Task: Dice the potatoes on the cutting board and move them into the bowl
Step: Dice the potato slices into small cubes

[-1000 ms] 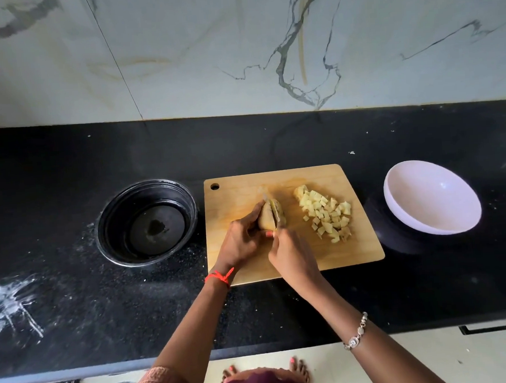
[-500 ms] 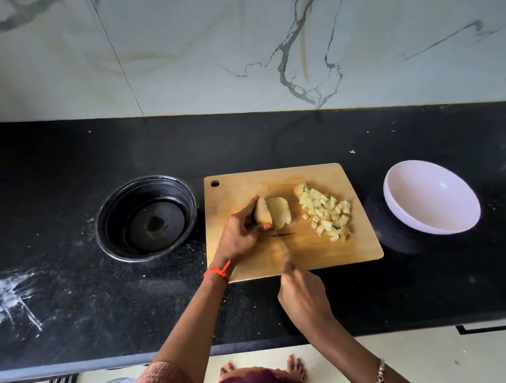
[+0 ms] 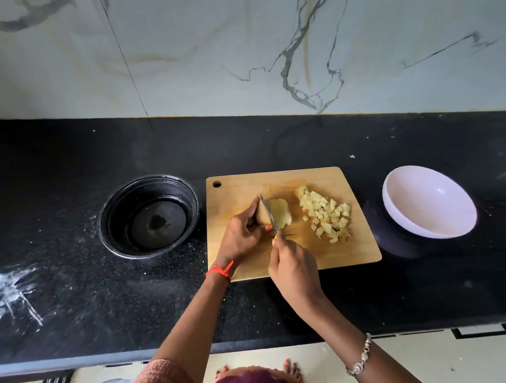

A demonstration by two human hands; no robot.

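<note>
Wooden cutting board (image 3: 246, 191): left grip (image 3: 239, 236) clasps the potato (image 3: 280, 216) (partly sliced), right grip (image 3: 295, 268) clenches the knife (image 3: 268, 214).

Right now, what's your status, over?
Left hand holds potato; right hand grips knife, blade on potato. Dice piled on board. Bowl empty, nothing in the way.

Pale yellow potato dice (image 3: 326, 216) on tan wooden cutting board (image 3: 352, 244); white bowl (image 3: 430, 204) at right, black bowl (image 3: 149, 215) at left; black speckled counter (image 3: 76, 320), white smears (image 3: 6, 292) near left; far wall (image 3: 207, 46) white marble, grey-veined; orange-red wrist thread (image 3: 219, 271).
</note>
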